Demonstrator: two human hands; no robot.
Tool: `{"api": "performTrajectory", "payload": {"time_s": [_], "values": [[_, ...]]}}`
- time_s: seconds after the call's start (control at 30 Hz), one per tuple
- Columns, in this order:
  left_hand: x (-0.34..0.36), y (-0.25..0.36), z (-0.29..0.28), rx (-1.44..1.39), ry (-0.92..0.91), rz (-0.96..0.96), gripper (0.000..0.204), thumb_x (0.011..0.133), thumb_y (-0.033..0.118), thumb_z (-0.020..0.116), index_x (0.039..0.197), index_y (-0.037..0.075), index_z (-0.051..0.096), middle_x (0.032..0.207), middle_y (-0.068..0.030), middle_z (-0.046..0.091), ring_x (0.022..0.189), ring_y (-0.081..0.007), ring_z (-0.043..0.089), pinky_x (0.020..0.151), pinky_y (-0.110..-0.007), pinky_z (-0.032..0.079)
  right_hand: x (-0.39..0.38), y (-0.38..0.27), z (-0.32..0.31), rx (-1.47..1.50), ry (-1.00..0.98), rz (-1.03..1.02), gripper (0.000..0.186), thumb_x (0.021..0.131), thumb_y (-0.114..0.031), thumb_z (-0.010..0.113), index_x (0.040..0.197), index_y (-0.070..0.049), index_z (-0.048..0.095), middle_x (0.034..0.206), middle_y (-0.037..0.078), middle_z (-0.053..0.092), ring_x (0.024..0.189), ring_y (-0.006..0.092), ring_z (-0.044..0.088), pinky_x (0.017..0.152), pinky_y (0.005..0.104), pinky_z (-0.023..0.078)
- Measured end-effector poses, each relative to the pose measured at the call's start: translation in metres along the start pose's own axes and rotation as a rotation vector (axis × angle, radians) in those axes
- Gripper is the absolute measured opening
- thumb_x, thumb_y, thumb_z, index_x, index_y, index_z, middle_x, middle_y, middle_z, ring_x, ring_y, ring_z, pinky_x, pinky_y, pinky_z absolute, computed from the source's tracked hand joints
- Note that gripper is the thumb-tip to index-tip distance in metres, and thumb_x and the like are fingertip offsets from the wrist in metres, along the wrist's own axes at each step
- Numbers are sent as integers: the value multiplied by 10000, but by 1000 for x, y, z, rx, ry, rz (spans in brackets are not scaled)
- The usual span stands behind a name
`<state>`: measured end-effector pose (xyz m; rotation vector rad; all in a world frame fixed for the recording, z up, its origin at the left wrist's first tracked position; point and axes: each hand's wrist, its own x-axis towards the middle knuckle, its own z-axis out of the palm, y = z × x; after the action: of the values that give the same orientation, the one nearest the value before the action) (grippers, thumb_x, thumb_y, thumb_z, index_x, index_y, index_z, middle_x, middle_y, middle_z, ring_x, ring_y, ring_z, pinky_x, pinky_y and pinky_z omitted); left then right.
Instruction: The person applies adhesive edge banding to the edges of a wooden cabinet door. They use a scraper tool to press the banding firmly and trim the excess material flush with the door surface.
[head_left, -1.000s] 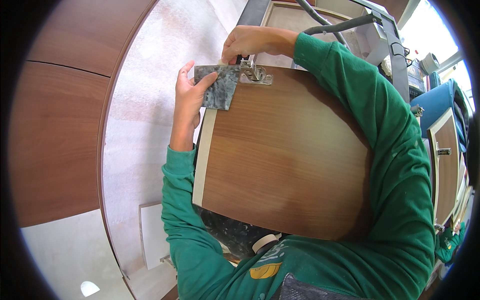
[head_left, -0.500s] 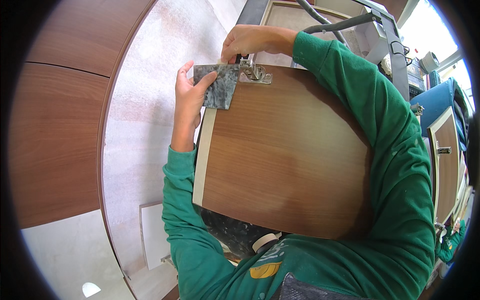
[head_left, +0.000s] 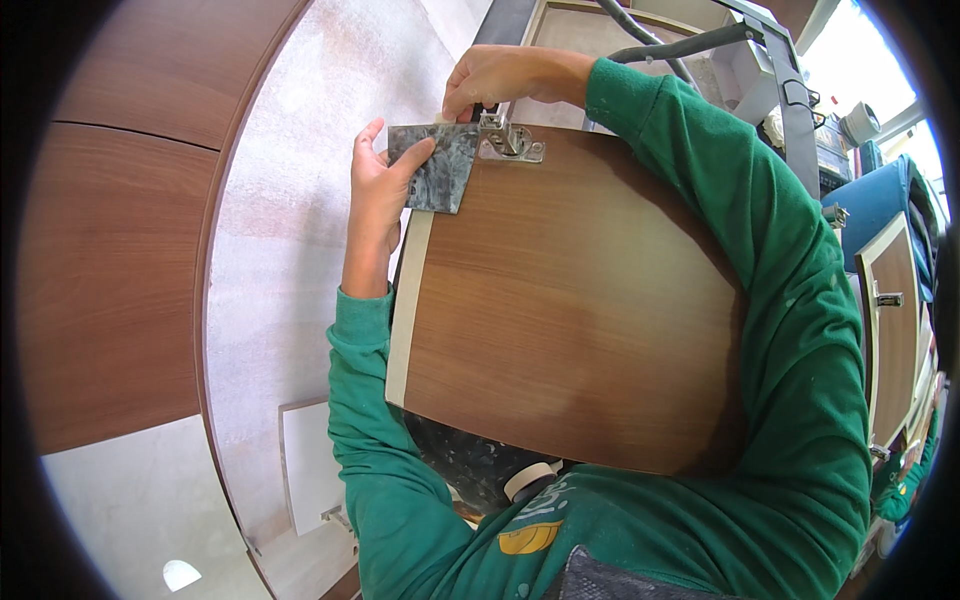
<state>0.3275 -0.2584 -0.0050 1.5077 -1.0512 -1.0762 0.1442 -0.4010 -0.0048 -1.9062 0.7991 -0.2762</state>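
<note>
A wood-grain cabinet door panel (head_left: pixel 570 310) with a pale strip along its left edge rests across my lap. My left hand (head_left: pixel 378 200) grips a grey marbled plate (head_left: pixel 445 185) over the panel's far left corner, thumb flat on its face and the other fingers mostly hidden behind. Just beyond that corner, the fingers of my right hand (head_left: pixel 500 80) are pinched together at the plate's far edge. Something small and pale shows by the fingertips, too little to name. Beside the plate, a metal hinge (head_left: pixel 510 140) is fixed near the panel's far edge.
Brown panels (head_left: pixel 110 270) lie to the left, with a whitish dusty surface (head_left: pixel 280 200) beside them. A small white panel (head_left: pixel 305 465) leans at lower left. On the right stand a blue bin (head_left: pixel 880 210) and another hinged door (head_left: pixel 890 310). A metal frame (head_left: pixel 785 90) stands at far right.
Both hands keep nearly the same hold and place, with only a slight upward shift in the picture. A green shape at the far right edge has changed its outline.
</note>
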Motion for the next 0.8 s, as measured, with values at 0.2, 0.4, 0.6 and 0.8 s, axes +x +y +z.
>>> {"api": "performTrajectory", "payload": {"time_s": [0.2, 0.4, 0.6, 0.8], "values": [[0, 0, -6, 10, 1, -20, 1001, 894, 80, 809, 1608, -66, 124, 1132, -206, 697, 981, -201, 718, 798, -300, 592, -8, -17, -6, -11, 21, 1, 234, 885, -222, 755, 1013, -33, 807, 946, 51, 760, 853, 126, 638, 757, 290, 479], [0, 5, -5, 36, -24, -34, 1017, 883, 131, 836, 1611, -53, 150, 1217, -248, 656, 1082, -249, 700, 898, -342, 580, -5, -15, -4, 29, -45, -122, 248, 861, -206, 786, 1019, -15, 802, 934, 48, 773, 838, 115, 689, 760, 278, 535], [-1, 2, -8, 52, -25, -22, 1044, 877, 152, 840, 1616, -60, 134, 1227, -249, 655, 1079, -244, 701, 885, -332, 580, -6, -25, -2, -62, -32, -76, 216, 877, -188, 778, 1005, -16, 805, 897, 31, 767, 811, 111, 674, 730, 271, 515], [3, 1, -8, 71, -28, -14, 1060, 872, 166, 850, 1614, -73, 131, 1245, -258, 651, 1066, -243, 706, 875, -334, 583, 4, -16, -5, -75, -48, -146, 209, 884, -190, 773, 987, -10, 800, 872, 28, 762, 784, 109, 664, 704, 288, 517]]}}
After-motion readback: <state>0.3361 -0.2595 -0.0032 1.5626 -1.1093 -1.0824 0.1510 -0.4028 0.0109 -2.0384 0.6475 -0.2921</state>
